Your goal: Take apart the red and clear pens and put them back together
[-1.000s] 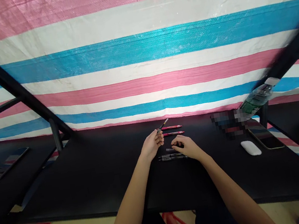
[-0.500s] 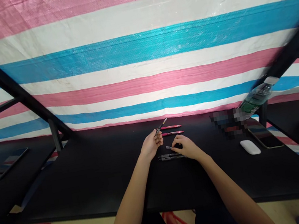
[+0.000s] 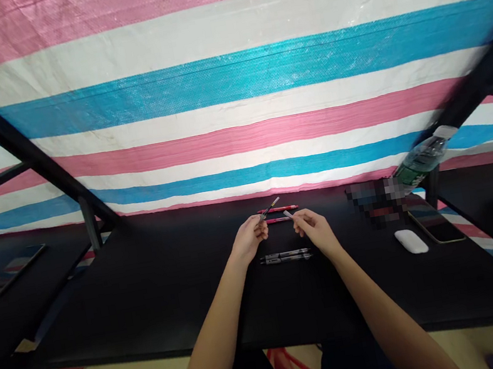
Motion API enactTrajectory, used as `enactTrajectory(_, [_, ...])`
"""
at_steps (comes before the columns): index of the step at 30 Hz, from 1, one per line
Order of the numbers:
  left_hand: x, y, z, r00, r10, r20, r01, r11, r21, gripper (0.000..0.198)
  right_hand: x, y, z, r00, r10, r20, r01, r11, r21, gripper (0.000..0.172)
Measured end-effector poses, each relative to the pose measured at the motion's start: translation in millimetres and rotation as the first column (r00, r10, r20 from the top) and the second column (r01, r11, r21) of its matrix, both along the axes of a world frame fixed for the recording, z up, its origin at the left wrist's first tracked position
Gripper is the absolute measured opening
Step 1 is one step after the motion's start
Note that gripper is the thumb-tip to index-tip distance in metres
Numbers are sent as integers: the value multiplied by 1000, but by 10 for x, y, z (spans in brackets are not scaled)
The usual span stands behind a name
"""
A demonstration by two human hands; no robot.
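My left hand (image 3: 249, 239) is raised above the black tabletop (image 3: 151, 290), pinching a slim pen barrel (image 3: 270, 209) with a pale tip. My right hand (image 3: 314, 230) holds a small grey pen part (image 3: 288, 214) between its fingertips, close to the left hand. Just beyond the fingers lie two red pens (image 3: 277, 209), partly hidden by the held pieces. Nearer me, two black pens (image 3: 285, 256) lie side by side below and between my hands, touching neither.
To the right stand a tilted water bottle (image 3: 421, 159), a pixelated patch (image 3: 374, 203), a phone (image 3: 435, 227) and a white oval object (image 3: 411, 241). Another phone (image 3: 10, 281) lies left. A striped tarpaulin (image 3: 233, 110) and black frame bars (image 3: 13, 136) rise behind the table.
My right hand has lifted away from the black pens and moved up and left, carrying the small grey piece. My left hand has barely moved.
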State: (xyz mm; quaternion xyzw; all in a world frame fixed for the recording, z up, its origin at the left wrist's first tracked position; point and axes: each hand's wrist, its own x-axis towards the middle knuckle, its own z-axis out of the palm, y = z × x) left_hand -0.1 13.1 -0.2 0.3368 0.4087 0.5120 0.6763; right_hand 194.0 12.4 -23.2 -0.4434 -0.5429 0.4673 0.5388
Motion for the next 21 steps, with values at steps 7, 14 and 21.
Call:
enactTrajectory(7, [-22, -11, -21, 996, -20, -91, 24, 999, 38, 31, 53, 44, 8, 942, -88, -324, 51, 992, -119, 29])
enactTrajectory(14, [-5, -35, -2, 980, -22, -199, 42, 995, 95, 31, 27, 30, 39, 937, -101, -334, 61, 990, -128, 29])
enactTrajectory(21, [-16, -41, 7, 970, -3, -242, 30, 994, 109, 28, 50, 25, 55, 937, -123, -327, 87, 989, -123, 25])
